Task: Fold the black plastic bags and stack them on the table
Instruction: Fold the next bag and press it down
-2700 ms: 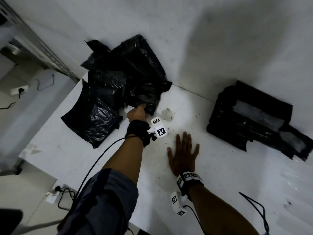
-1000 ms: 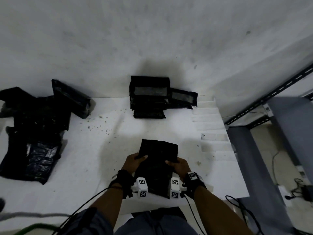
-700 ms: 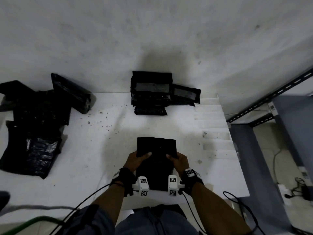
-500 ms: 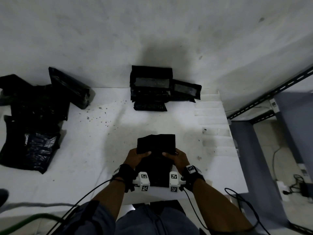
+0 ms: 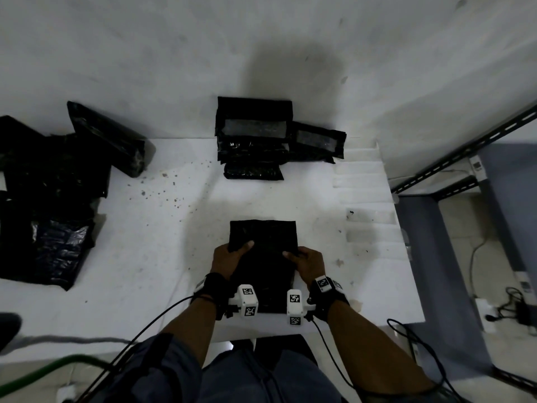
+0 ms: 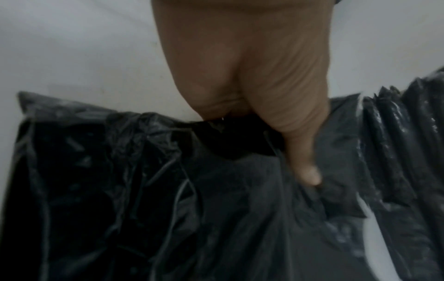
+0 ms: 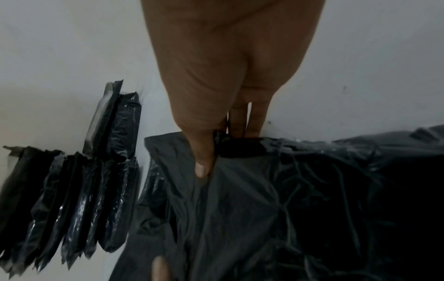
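Left of the left hand (image 5: 229, 258) lie loose bags (image 5: 49, 199); it and the right hand (image 5: 309, 263), each grip pinching a side, steady the bag (image 5: 263, 242) on the bench (image 5: 162, 257) for folding, short of the stack (image 5: 252, 141) beyond

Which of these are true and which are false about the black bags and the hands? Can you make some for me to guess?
1. Both hands hold the same black bag. True.
2. The left hand is flat on the table. False: it grips the bag's left side.
3. A stack of folded bags sits by the wall. True.
4. The right hand is holding nothing. False: it pinches the bag's right side.
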